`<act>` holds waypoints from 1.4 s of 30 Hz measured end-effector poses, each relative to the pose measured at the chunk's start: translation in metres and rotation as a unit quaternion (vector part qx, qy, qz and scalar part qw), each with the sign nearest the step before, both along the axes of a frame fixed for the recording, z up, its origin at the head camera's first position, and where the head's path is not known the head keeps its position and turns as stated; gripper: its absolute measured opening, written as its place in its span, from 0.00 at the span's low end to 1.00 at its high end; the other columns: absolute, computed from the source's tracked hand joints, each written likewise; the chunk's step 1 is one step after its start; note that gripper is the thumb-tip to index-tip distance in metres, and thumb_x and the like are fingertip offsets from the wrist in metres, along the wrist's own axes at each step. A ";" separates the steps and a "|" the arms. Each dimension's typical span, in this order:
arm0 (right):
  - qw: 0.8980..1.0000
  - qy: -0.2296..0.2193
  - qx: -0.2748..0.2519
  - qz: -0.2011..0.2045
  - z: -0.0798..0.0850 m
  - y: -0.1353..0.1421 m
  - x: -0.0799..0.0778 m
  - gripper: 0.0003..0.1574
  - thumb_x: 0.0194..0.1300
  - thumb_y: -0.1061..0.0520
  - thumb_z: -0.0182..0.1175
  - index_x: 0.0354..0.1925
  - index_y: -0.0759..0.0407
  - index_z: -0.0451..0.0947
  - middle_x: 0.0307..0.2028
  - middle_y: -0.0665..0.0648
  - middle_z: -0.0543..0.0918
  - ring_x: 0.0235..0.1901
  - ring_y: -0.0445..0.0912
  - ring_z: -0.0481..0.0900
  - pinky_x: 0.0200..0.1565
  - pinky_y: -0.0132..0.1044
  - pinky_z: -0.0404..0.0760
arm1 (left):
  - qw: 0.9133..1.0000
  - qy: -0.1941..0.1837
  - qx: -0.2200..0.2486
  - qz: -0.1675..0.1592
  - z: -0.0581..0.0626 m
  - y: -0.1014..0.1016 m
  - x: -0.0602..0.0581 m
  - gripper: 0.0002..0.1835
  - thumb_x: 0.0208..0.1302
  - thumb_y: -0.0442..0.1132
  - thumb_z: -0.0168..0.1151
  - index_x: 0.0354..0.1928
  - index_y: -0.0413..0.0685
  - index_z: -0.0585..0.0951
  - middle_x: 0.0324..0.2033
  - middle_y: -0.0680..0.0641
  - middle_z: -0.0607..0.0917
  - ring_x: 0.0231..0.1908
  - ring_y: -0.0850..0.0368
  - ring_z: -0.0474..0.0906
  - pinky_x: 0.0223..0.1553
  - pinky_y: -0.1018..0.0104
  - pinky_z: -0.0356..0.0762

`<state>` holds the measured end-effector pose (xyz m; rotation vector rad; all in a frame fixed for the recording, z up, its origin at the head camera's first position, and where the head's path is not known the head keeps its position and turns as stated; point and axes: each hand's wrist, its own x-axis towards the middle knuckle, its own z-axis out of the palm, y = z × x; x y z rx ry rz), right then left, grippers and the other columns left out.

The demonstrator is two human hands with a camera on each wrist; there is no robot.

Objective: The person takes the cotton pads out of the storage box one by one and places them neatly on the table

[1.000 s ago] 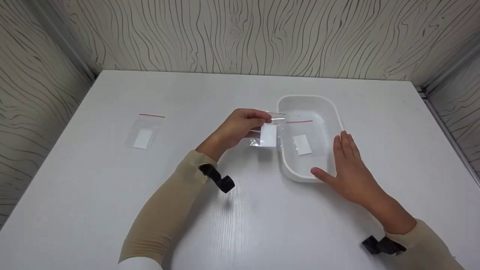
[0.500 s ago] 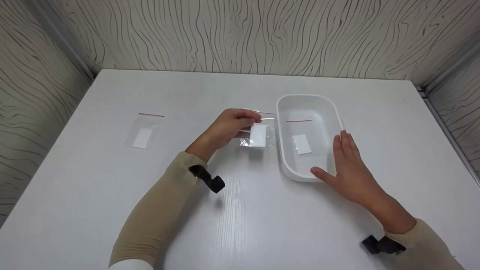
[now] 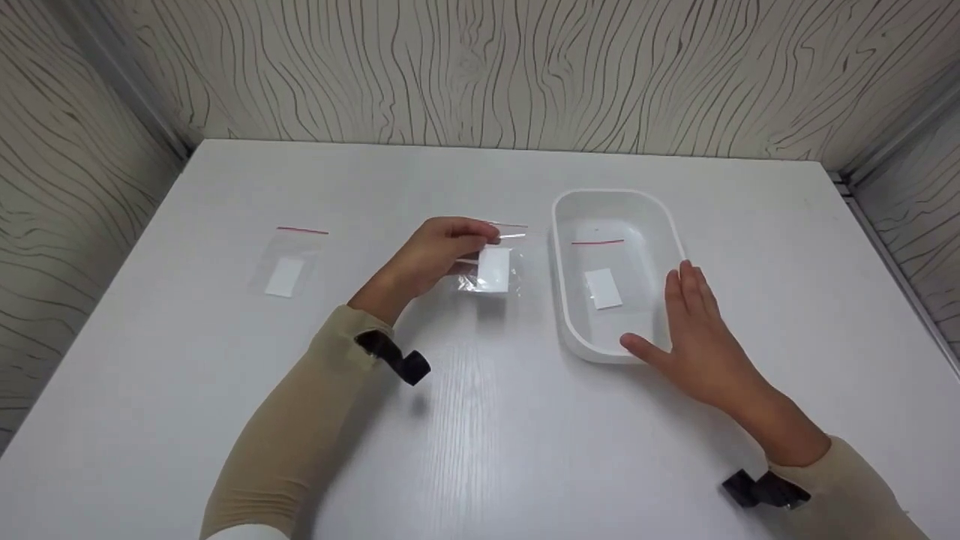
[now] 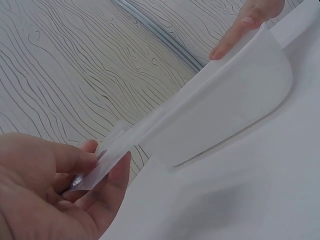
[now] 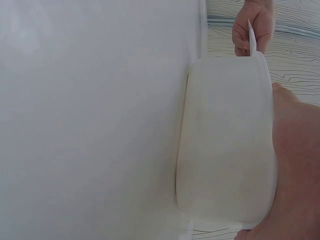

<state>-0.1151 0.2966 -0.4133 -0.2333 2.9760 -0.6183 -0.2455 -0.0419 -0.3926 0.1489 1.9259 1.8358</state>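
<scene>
Between thumb and fingers my left hand (image 3: 442,255) pinches a clear zip bag (image 3: 493,268) with a white rectangle in it, held above the table just left of the white plastic tub (image 3: 564,315). In the left wrist view the bag (image 4: 107,162) appears nearly edge-on in the fingers. Inside the tub lies another zip bag (image 3: 604,289) with a red closure line and a white rectangle. My right hand (image 3: 705,349) rests on the tub's right rim and near corner, fingers straight and thumb spread. From the right wrist view the tub's outer wall (image 5: 225,145) covers part of that hand.
A third zip bag (image 3: 285,276), also with a red line and white rectangle, lies flat at the left of the white table (image 3: 465,435). Wood-patterned panels (image 3: 480,75) stand behind the table and at its sides.
My left hand has moved left with its zip bag, from over the tub's left rim to beside the tub. The right hand and the tub have stayed in place.
</scene>
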 end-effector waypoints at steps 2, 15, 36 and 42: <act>1.000 0.000 0.001 -0.001 0.000 0.000 0.000 0.73 0.68 0.27 0.59 0.77 0.76 0.32 0.78 0.72 0.28 0.77 0.65 0.25 0.73 0.66 0.46 | 1.000 0.003 -0.007 0.003 0.001 -0.003 -0.001 0.12 0.75 0.32 0.55 0.54 0.41 0.84 0.54 0.45 0.84 0.52 0.50 0.81 0.57 0.54 0.79; 1.000 -0.004 0.002 -0.004 -0.002 0.001 -0.001 0.74 0.68 0.27 0.58 0.77 0.76 0.32 0.78 0.72 0.28 0.78 0.64 0.25 0.72 0.66 0.46 | 0.999 -0.002 -0.037 0.010 0.003 -0.028 -0.002 0.12 0.76 0.32 0.55 0.56 0.41 0.83 0.56 0.46 0.83 0.53 0.52 0.81 0.58 0.58 0.78; 1.000 -0.004 0.000 -0.005 -0.002 0.001 0.000 0.73 0.68 0.27 0.59 0.77 0.75 0.32 0.79 0.71 0.28 0.78 0.64 0.25 0.72 0.66 0.47 | 0.998 -0.008 -0.053 0.030 0.002 -0.080 -0.003 0.14 0.77 0.32 0.53 0.59 0.39 0.79 0.58 0.44 0.80 0.53 0.52 0.79 0.56 0.61 0.79; 1.000 0.010 -0.001 0.002 -0.003 0.001 0.000 0.72 0.69 0.29 0.59 0.77 0.77 0.33 0.78 0.73 0.29 0.78 0.65 0.26 0.72 0.66 0.46 | 0.996 -0.005 -0.076 0.037 -0.001 -0.093 -0.003 0.14 0.78 0.34 0.53 0.60 0.41 0.80 0.58 0.45 0.80 0.52 0.53 0.78 0.53 0.64 0.79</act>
